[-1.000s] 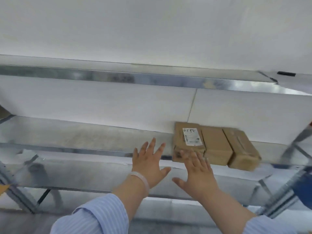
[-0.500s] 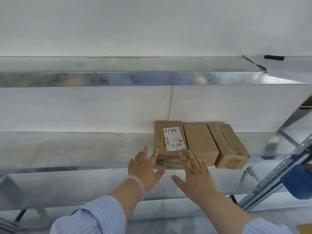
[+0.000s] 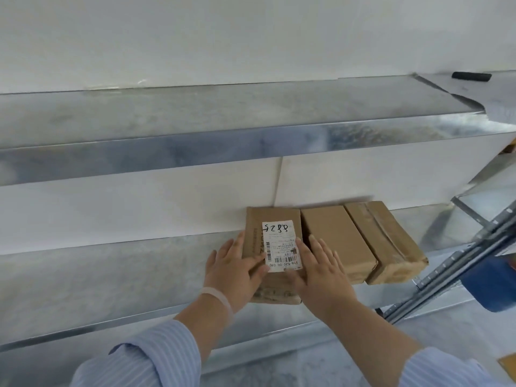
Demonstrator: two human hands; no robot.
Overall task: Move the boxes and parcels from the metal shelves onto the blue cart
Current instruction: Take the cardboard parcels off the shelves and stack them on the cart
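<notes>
The left hand [image 3: 233, 270] covers the near-left corner of the labelled box [image 3: 272, 222], so the left fingertips and the side beneath them cannot be seen. The right hand [image 3: 321, 270] hides the box's near-right edge and the gap to the plain middle box [image 3: 339, 241]; whether the right fingers reach into that gap cannot be told. The small print on the white label [image 3: 280, 245] between the thumbs is too fine to read. Well right of the right fingers, a blue object [image 3: 491, 280] is cut by the picture's edge.
</notes>
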